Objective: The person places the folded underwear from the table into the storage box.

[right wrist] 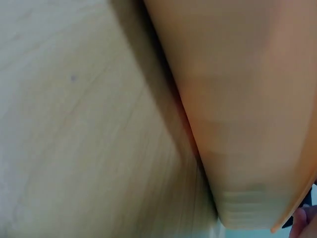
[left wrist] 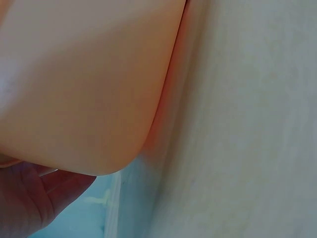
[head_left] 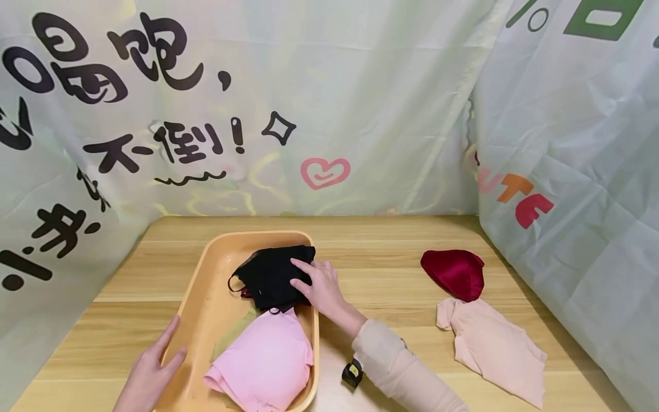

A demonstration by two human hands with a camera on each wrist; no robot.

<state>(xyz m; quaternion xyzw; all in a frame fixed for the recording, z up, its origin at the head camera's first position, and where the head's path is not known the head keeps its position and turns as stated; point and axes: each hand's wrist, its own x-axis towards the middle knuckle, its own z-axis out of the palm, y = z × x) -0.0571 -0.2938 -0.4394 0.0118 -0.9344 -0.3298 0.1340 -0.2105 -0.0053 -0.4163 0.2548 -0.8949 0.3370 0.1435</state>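
A black garment [head_left: 278,276] with a thin strap loop lies at the far end of an orange plastic tub [head_left: 198,309]. My right hand [head_left: 321,286] reaches over the tub's right rim, its fingers spread and resting on the black cloth. In the right wrist view only fingertips [right wrist: 303,222] show by the rim, beside a bit of black. My left hand [head_left: 151,366] holds the tub's left rim, thumb on the inner side and fingers outside. A smooth pink garment [head_left: 268,360] fills the tub's near end, overlapping an olive cloth [head_left: 231,335]. Some dark red shows under the black garment.
On the wooden table [head_left: 381,274], to the right, lie a dark red satin piece [head_left: 455,272] and a pale peach garment [head_left: 499,349]. A small black object [head_left: 352,373] is beside my right sleeve. Printed fabric curtains [head_left: 386,114] close off the back and sides.
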